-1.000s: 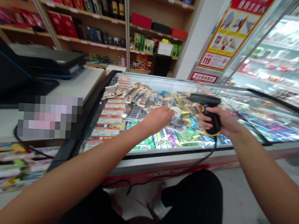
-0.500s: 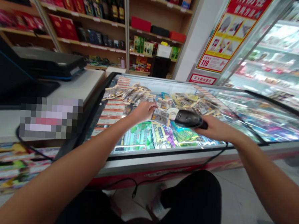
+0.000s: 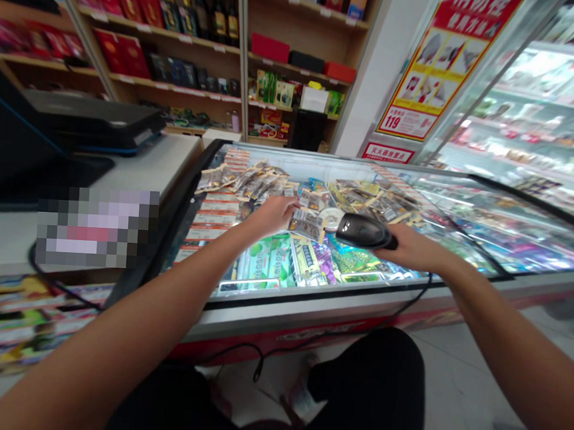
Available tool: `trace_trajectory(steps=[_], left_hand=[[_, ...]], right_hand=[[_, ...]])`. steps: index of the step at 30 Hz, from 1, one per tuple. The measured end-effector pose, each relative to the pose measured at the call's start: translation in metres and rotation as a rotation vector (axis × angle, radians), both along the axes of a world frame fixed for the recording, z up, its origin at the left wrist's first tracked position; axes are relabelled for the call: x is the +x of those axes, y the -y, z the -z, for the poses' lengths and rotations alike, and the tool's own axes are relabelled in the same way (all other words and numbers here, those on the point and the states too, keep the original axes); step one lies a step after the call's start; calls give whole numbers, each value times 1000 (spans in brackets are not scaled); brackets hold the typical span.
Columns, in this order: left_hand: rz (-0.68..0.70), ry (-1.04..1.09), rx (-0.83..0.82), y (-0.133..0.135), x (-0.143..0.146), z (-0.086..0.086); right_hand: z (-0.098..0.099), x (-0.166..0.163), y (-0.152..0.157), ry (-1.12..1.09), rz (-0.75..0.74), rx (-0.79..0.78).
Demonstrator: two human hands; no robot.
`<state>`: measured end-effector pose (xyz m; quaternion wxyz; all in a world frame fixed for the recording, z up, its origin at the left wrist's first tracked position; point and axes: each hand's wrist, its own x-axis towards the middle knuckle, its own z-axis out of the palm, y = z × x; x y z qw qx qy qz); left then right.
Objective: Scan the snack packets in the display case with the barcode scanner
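Left hand reaches out over the glass lid of the chest freezer. Its fingers pinch the edge of a small foil packet, which lies on the glass just to the right of the hand. The grip is narrow, with the fingertips closed on the packet's near corner.

Right hand is wrapped around the handle of a black barcode scanner. The scanner head points left toward the packet, very near it; I cannot tell if the two touch. A black cable runs from below the right hand, over the freezer's front rim and down in front of it.

More foil packets lie scattered across the far part of the glass, in a loose band from left to right. A column of red and white price labels runs along the left edge of the lid. Green packaged goods show through the glass inside the freezer, below the hands.

To the left stands a pale worktop, carrying a dark flat device. Behind are wooden shelves with boxes and bottles. A red and yellow poster hangs on the pillar at right, beside an upright refrigerated case. The person's dark-clad knee shows low in the frame.
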<state>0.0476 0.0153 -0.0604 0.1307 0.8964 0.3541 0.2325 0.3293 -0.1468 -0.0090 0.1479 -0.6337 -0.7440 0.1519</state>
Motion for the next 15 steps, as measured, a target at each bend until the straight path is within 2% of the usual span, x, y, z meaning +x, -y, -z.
trace_trajectory(steps=[2,5,7,9,12,15], left_hand=[[-13,-31,95,1,-2,-1],[-20,-121,334,11,-4,-4],[58,-198,435,22,-1,-6],[210,-268,468,34,5,-6],[344,-387,480,48,17,-2],[260,-489,480,52,21,-1]], right_hand=[[1,4,-1,3,59,18],[0,14,-5,-6,306,84],[-2,24,-8,-42,500,89],[-2,32,-10,-79,620,44],[3,42,-11,-73,661,-42],[13,47,-14,-58,586,-51]])
